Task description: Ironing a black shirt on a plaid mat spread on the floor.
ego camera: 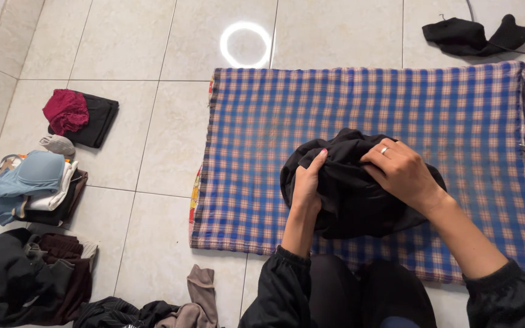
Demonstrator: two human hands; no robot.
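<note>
A: Several heaps of clothes sit on the tiled floor (153,152) at the far left: a dark red piece on a black folded one (77,116), a light blue pile (28,185), and a dark jumble (19,279) at the bottom corner.

B: And in the middle?

A: A blue checked cloth (366,103) lies flat on the floor. On it, near its front edge, sits a bunched black garment (347,194).

B: What are the hands doing?

A: The left hand (307,185) is closed on the garment's left side, thumb up, fingers tucked into the fabric. The right hand (399,170), with a ring on one finger, pinches a fold at the top right.

B: So which step is this?

A: I judge it the gathering or straightening stage; the garment is crumpled, not laid out. The next move would call for finding its edges and pulling them apart over the checked cloth, keeping both grips firm so the soft fabric doesn't slump.

B: Anything further right?

A: A black piece of clothing (472,35) lies on the tiles beyond the cloth's far corner.
</note>
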